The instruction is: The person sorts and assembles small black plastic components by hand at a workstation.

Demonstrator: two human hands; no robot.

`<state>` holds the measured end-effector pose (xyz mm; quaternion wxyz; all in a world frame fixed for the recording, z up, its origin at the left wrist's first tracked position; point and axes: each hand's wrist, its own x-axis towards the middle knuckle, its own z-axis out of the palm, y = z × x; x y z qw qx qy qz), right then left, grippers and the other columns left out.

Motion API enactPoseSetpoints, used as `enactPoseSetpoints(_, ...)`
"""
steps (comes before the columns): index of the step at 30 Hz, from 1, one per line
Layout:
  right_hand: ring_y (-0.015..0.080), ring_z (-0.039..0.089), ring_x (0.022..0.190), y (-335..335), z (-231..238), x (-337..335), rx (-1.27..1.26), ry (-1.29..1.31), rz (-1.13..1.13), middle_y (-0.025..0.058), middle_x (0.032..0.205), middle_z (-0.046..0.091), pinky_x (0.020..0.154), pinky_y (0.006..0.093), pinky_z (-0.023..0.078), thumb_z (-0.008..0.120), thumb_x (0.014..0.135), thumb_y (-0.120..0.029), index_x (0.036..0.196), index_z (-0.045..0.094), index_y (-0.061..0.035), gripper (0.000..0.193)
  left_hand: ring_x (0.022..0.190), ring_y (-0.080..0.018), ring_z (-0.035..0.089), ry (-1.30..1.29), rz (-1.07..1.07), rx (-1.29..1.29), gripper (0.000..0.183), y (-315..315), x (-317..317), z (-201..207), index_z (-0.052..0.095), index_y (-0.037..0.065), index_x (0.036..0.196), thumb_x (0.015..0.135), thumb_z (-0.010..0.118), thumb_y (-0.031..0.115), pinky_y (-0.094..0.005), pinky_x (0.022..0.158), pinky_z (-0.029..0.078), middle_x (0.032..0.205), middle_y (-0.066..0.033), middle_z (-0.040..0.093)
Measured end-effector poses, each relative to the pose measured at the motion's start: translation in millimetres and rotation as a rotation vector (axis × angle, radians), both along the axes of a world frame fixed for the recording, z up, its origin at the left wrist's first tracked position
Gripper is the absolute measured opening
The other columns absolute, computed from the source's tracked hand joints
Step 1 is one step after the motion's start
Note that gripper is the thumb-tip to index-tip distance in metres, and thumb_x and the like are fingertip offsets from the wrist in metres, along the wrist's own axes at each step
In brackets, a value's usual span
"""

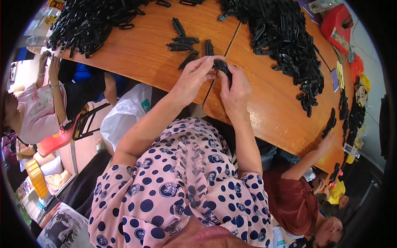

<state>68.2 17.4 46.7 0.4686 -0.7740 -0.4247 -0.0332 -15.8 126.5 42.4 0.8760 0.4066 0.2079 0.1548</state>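
Above the table's near edge, both hands hold a small black plastic part (223, 68), elongated and partly covered by the fingers. My left hand (191, 80) pinches its left end between thumb and fingers. My right hand (236, 88) is closed round the other end, thumb along its side. Just beyond the hands, another black part (209, 47) lies on the wooden table (159, 64). Several more loose parts (186, 40) lie to its left, close together. The fingers hide exactly how the held part is built.
Heaps of black parts stand at far left (93, 27) and far right (285, 45). A seam splits the tabletop. A red container (336, 24) is at the far right. One person (43, 97) sits left; another (295, 194) reaches over the table at right. A white bag (128, 113) hangs left.
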Motion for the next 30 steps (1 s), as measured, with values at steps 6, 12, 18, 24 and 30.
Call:
enactPoseSetpoints(6,0.0320,0.063,0.070,-1,-1,3,-0.138,-0.131,0.062,0.0132,0.081,0.059,0.056,0.0374,0.050,0.067,0.080,-0.008,0.099,0.058,-0.0033,0.022,0.093,-0.0115,0.058,0.089,-0.012,-0.023,0.036,10,7,-4,0.058,0.000,0.117,0.098,0.048,0.030,-0.0274,0.086,0.047,0.101,-0.0040,0.063)
enactPoseSetpoints(12,0.0326,0.063,0.068,11,-10,2,-0.040,-0.013,-0.032,0.0134,0.082,0.059,0.056,0.0387,0.050,0.069,0.079,-0.011,0.098,0.058,-0.0034,0.023,0.093,-0.0083,0.055,0.039,0.062,0.148,0.025,4,16,2,0.059,0.002,0.114,0.090,0.060,0.011,-0.0230,0.084,0.044,0.101,-0.0039,0.062)
enactPoseSetpoints(18,0.0281,0.063,0.077,13,4,10,-0.146,0.135,-0.017,0.0133,0.087,0.061,0.065,0.0305,0.050,0.071,0.079,-0.015,0.101,0.058,-0.0023,0.029,0.094,-0.0109,0.059,0.065,0.067,0.276,0.028,24,20,2,0.058,0.000,0.114,0.086,0.062,0.003,-0.0239,0.085,0.047,0.103,-0.0053,0.063)
enactPoseSetpoints(24,0.0059,0.052,0.074,18,-11,13,0.252,1.146,0.184,-0.0006,0.084,0.057,0.065,0.0227,0.044,0.070,0.084,-0.013,0.100,0.057,-0.0012,0.024,0.093,-0.0135,0.061,0.145,-0.006,0.474,0.027,33,23,16,0.057,-0.001,0.113,0.086,0.059,0.000,-0.0253,0.084,0.048,0.101,-0.0093,0.065)
enactPoseSetpoints(30,0.0083,0.052,0.066,14,-11,21,0.064,0.952,0.097,0.0013,0.077,0.058,0.060,0.0238,0.045,0.073,0.081,-0.014,0.094,0.058,-0.0028,0.022,0.086,-0.0115,0.061,0.157,-0.080,0.401,0.021,46,38,20,0.058,0.001,0.107,0.086,0.060,0.001,-0.0237,0.077,0.049,0.091,-0.0056,0.065)
